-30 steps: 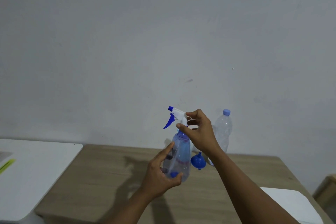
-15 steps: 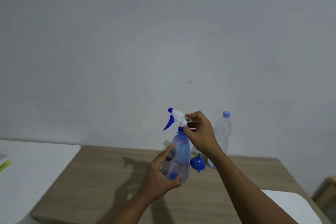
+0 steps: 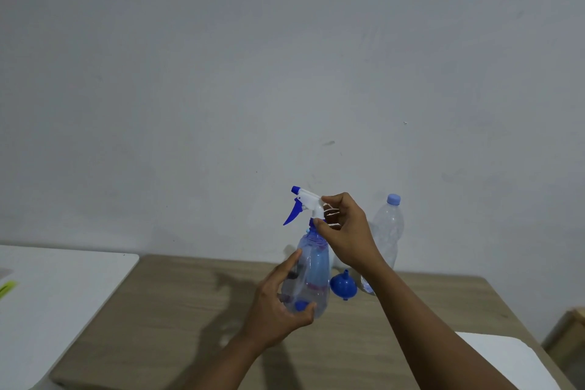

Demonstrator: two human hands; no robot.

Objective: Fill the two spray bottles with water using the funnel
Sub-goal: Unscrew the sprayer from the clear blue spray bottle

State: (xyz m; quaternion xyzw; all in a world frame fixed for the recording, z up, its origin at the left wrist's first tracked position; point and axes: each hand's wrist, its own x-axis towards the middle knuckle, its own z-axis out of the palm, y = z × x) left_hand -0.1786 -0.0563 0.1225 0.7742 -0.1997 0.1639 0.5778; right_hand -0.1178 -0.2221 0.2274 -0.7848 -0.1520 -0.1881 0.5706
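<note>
Held at lower centre of frame, seemingly lifted off the surface: spray bottle, near upright. Gripped round the lower body by the left hand, with the fingers wrapped behind and the thumb across the front. Pinched at the trigger head and blue collar by the right hand, with the thumb and fingers curled about the neck.

Compared with one second ago, almost no change: same two grips, trigger head seated on the neck at the same tilt, only the view a shade shifted. Judged from this, still at the unscrewing step, with no filling begun. Second spray bottle not made out.

Just right of the spray bottle, resting on the surface: funnel, spout up. Behind it, partly hidden by the right forearm: water bottle, capped, close to the wall.

Keep the right elbow clear of funnel and water bottle, both easily toppled. Mind the surface's near edge at lower left. Flanking it: white top at left, another at lower right. Prefer the left-centre stretch for setting the trigger head down.
</note>
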